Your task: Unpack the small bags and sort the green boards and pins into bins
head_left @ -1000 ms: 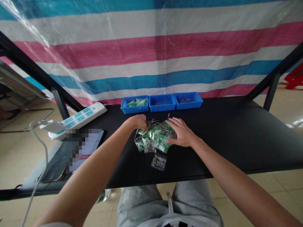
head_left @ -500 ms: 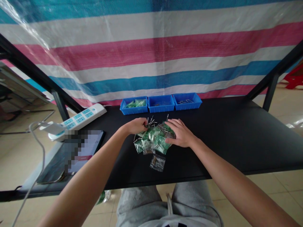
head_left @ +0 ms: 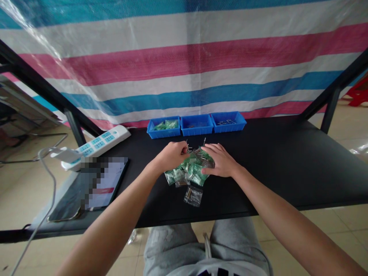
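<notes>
A pile of small green and clear plastic packets [head_left: 192, 168] lies in the middle of the black table. Thin metal pins [head_left: 204, 141] stick out along its far side. My left hand [head_left: 173, 155] is over the pile's left side, fingers curled together; what they hold, if anything, is hidden. Flat on the right side of the heap lies my right hand [head_left: 220, 161], with thumb and fingers apart. Nearer to me, a clear packet with brass-coloured pieces [head_left: 193, 196] lies by itself.
Behind the pile stand three blue bins: the left bin [head_left: 164, 133] with green packets, the middle bin [head_left: 197, 131] with little visible inside, the right bin [head_left: 229, 127] with metal pins. A white power strip [head_left: 97, 147] and a tablet [head_left: 110, 184] lie left. A striped sheet [head_left: 184, 57] hangs behind.
My left hand has moved right, further over the pile, and now covers more of the packets and pins. My right hand stays in nearly the same place on the heap.
</notes>
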A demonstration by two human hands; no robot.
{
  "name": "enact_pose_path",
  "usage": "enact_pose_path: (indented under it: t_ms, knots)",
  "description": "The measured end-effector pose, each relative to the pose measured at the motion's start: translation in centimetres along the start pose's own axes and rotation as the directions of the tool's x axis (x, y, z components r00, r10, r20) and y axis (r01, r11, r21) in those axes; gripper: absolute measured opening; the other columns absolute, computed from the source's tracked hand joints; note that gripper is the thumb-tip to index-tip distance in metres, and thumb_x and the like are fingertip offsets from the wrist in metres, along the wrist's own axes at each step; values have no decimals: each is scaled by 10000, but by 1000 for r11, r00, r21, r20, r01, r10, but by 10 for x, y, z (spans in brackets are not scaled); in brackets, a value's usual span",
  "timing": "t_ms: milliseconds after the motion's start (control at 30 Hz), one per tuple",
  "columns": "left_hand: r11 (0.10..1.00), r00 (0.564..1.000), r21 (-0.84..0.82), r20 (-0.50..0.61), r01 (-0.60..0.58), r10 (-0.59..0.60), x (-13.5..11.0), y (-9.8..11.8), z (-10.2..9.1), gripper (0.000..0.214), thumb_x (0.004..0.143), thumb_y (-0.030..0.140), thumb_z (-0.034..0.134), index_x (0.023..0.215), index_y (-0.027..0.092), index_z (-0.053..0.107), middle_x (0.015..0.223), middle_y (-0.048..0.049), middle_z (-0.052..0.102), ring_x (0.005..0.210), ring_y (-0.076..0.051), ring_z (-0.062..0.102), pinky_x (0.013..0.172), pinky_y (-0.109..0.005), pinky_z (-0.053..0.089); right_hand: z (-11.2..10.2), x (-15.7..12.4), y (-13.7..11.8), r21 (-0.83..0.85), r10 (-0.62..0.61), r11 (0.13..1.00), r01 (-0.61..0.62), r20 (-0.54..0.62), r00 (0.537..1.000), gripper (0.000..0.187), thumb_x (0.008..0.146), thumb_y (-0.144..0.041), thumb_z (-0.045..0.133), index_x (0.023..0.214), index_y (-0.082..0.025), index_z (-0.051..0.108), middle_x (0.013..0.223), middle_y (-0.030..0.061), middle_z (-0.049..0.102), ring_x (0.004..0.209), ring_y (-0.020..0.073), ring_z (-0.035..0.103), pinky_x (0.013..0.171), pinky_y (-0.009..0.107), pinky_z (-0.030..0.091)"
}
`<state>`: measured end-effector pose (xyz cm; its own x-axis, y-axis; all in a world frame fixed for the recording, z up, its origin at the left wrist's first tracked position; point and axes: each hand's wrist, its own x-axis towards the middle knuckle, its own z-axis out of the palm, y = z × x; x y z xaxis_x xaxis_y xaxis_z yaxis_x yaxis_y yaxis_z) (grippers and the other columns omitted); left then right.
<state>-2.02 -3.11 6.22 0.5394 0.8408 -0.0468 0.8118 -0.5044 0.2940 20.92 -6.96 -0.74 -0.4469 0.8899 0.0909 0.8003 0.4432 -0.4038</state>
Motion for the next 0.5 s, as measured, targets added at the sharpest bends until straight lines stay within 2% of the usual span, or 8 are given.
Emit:
enact_pose_path:
  t_ms: [33,100,167,233,333,500]
  knots:
    - [997,1000,81,13,5,-6,0,7,1,70,819,220,528,815,176,582,778,-44,637,691,-167,583,621,-268,383,0,0,0,-1,-1,1000,1,0,1000,1067,684,-863,451,1465,-140,380,1525,179,361,1423,358,277,1165,584,155]
    - [973,999,228,7,46,-49,2,21,4,166,859,184,468,942,170,611,918,-102,662,791,-223,650,658,-296,423,0,0,0,-1,-3,1000,3,-4,1000,1080,671,-868,460,1466,-143,377,1522,180,365,1421,358,282,1164,584,158]
    - [962,999,274,35,3,-13,3,32,7,196,871,213,489,1015,171,615,977,-125,661,861,-263,668,695,-324,457,0,0,0,-1,-4,1000,4,-8,1000,1084,664,-868,472,1464,-143,379,1519,182,370,1418,360,288,1162,581,169]
    - [968,996,241,78,-68,50,5,41,12,199,860,283,552,1009,175,629,995,-127,662,885,-285,670,720,-347,481,0,0,1,-3,-8,1000,8,-11,1000,1079,658,-862,490,1462,-150,383,1515,182,377,1414,366,292,1158,581,181]
    - [985,987,130,127,-113,96,5,45,21,211,849,316,586,995,176,645,1012,-116,659,904,-267,668,768,-343,498,1,1,2,-14,-18,1000,17,-16,1000,1074,645,-851,522,1459,-164,388,1504,182,391,1408,374,299,1150,588,193]
    - [991,990,-45,60,-125,128,-4,36,23,340,833,348,604,1134,188,614,1076,-95,631,935,-238,651,840,-343,505,2,2,3,-15,-11,1000,11,-13,1000,1091,625,-861,529,1459,-171,393,1504,179,392,1408,376,295,1152,588,185]
